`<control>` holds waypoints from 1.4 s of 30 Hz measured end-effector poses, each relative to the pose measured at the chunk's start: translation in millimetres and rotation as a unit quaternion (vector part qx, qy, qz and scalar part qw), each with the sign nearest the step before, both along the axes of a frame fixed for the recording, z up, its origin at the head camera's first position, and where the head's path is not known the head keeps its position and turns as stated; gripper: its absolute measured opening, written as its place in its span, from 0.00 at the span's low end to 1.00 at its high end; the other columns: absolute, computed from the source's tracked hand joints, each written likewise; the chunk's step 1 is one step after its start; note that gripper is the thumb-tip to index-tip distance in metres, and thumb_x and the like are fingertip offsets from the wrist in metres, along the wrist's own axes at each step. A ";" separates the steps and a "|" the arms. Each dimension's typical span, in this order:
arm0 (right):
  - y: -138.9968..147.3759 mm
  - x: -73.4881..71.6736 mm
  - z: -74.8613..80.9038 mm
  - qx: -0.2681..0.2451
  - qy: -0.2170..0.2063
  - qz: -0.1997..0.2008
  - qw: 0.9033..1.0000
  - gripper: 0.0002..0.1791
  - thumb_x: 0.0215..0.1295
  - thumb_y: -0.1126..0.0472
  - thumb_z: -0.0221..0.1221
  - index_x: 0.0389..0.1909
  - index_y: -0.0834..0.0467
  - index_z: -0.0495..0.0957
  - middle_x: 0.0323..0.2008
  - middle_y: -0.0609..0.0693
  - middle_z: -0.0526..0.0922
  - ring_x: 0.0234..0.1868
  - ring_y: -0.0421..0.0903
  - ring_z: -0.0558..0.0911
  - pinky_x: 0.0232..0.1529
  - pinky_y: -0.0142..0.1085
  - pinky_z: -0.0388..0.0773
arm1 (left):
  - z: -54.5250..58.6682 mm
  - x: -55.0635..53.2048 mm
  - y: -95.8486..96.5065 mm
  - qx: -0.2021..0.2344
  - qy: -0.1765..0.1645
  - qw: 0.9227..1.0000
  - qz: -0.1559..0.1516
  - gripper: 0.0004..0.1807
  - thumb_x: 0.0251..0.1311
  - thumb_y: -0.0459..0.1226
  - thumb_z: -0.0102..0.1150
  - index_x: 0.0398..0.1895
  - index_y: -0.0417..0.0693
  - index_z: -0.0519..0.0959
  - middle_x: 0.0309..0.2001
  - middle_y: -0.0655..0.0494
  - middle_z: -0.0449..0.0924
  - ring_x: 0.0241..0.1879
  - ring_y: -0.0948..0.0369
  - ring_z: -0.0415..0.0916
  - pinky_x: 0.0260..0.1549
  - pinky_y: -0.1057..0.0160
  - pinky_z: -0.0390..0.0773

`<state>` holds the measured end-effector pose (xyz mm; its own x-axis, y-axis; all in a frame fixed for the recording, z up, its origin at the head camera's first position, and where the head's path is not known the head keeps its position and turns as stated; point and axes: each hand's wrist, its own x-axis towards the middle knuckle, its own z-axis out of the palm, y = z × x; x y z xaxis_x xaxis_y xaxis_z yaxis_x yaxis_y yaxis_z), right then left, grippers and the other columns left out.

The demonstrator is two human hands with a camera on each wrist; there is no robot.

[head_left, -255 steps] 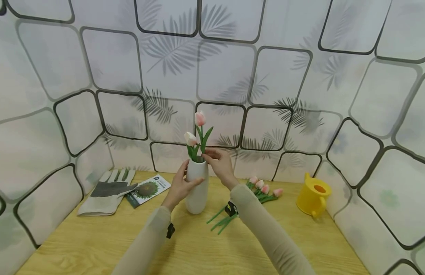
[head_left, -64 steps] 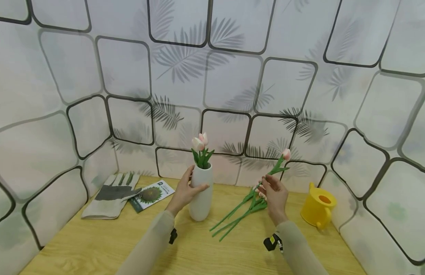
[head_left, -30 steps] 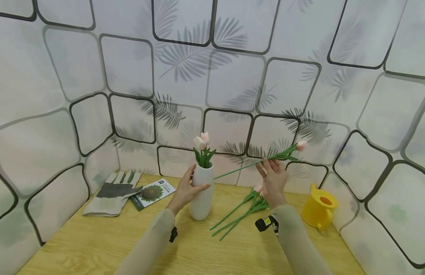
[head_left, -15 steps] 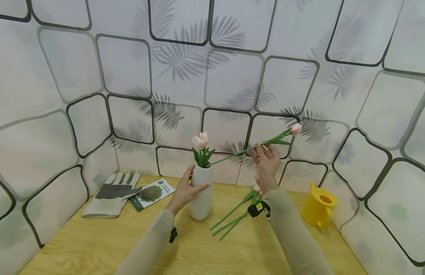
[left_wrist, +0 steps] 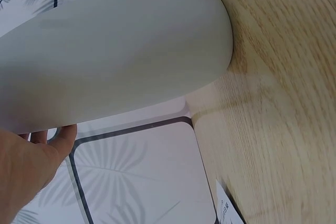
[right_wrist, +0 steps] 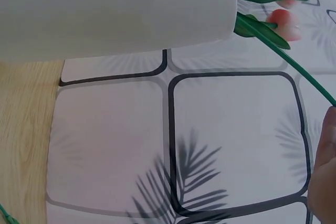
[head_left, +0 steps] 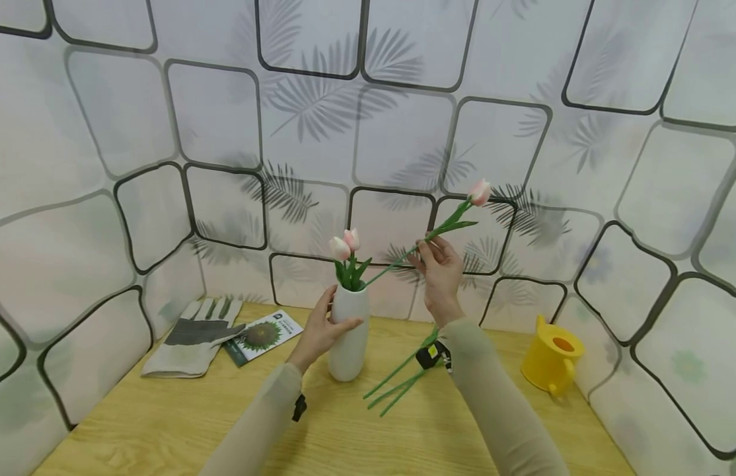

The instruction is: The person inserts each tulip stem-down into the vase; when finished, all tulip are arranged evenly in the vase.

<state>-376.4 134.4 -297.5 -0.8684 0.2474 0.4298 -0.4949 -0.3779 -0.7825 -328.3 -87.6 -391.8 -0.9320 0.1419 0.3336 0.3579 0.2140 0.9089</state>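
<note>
A tall white vase stands upright on the table with two pale pink tulips in it. My left hand grips the vase from the left, thumb across its front; the left wrist view shows the fingers against its side. Between thumb and fingers, my right hand pinches another pink tulip just below its leaves. This tulip slants down to the left, its stem end inside the vase mouth at the rim. More tulip stems lie on the table under my right forearm, which hides their blooms.
A grey-and-white work glove lies at the left, its thumb over a packet with a sunflower picture. A yellow watering can stands at the right. Patterned fabric walls enclose the table's back and sides.
The right hand has lifted a tulip off the table pile, brought it left and raised it, its stem end passing into the vase mouth. The left hand stays on the vase.
</note>
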 end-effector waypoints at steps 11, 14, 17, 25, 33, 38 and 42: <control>-24.2 3.8 -8.7 0.109 0.031 0.029 0.993 0.16 0.65 0.65 0.62 0.53 0.62 0.80 0.38 0.44 0.87 0.39 0.41 0.86 0.45 0.41 0.84 | -1.5 -0.1 2.1 0.001 -0.001 1.000 0.009 0.48 0.59 0.42 0.69 0.77 0.50 0.52 0.66 0.40 0.65 0.63 0.44 0.68 0.56 0.41 0.75; -28.2 3.7 -13.7 0.112 0.032 0.040 0.992 0.16 0.65 0.66 0.63 0.53 0.64 0.80 0.37 0.44 0.87 0.38 0.41 0.87 0.45 0.42 0.85 | -10.5 -10.0 2.3 0.001 -0.001 1.000 0.014 0.48 0.58 0.44 0.70 0.77 0.52 0.52 0.66 0.42 0.65 0.63 0.44 0.68 0.56 0.41 0.75; -32.5 5.1 -19.0 0.116 0.036 0.051 0.991 0.16 0.65 0.68 0.62 0.53 0.66 0.80 0.37 0.43 0.87 0.39 0.42 0.87 0.44 0.42 0.85 | -23.7 -22.8 1.5 0.002 0.002 1.000 0.019 0.49 0.56 0.48 0.71 0.77 0.57 0.52 0.67 0.46 0.66 0.63 0.46 0.69 0.55 0.42 0.75; -43.7 6.7 -34.7 0.180 0.054 0.063 0.980 0.15 0.64 0.68 0.63 0.50 0.69 0.81 0.41 0.55 0.87 0.40 0.45 0.86 0.44 0.40 0.85 | -34.5 -31.2 -0.4 0.016 0.012 1.000 0.019 0.50 0.53 0.50 0.72 0.76 0.62 0.54 0.66 0.49 0.67 0.62 0.47 0.71 0.53 0.43 0.77; -49.3 18.2 -40.3 0.295 0.064 0.057 0.952 0.14 0.63 0.71 0.63 0.50 0.69 0.81 0.46 0.69 0.83 0.41 0.44 0.83 0.44 0.36 0.83 | -33.6 -30.9 -0.4 0.020 0.011 1.000 0.015 0.50 0.55 0.46 0.72 0.77 0.59 0.52 0.67 0.45 0.66 0.62 0.45 0.70 0.55 0.40 0.75; -51.4 9.5 -49.9 0.358 0.084 0.020 0.930 0.14 0.63 0.66 0.65 0.49 0.62 0.84 0.44 0.61 0.86 0.43 0.49 0.84 0.45 0.39 0.83 | -32.5 -31.1 -0.4 0.014 0.018 1.000 0.017 0.49 0.55 0.48 0.72 0.76 0.62 0.53 0.66 0.48 0.67 0.62 0.47 0.71 0.54 0.42 0.76; -53.0 8.4 -51.9 0.373 0.084 -0.006 0.924 0.12 0.62 0.62 0.66 0.46 0.55 0.86 0.43 0.53 0.87 0.43 0.47 0.85 0.43 0.39 0.83 | -31.9 -31.0 -0.4 0.011 0.013 1.000 0.018 0.49 0.54 0.49 0.72 0.76 0.64 0.53 0.66 0.50 0.67 0.62 0.48 0.71 0.54 0.43 0.76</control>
<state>-368.0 81.4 -349.4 -0.7736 -0.1635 0.6122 -0.6331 0.2417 -0.7354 -359.3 -87.9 -423.8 -0.9277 0.1003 0.3596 0.3730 0.2064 0.9046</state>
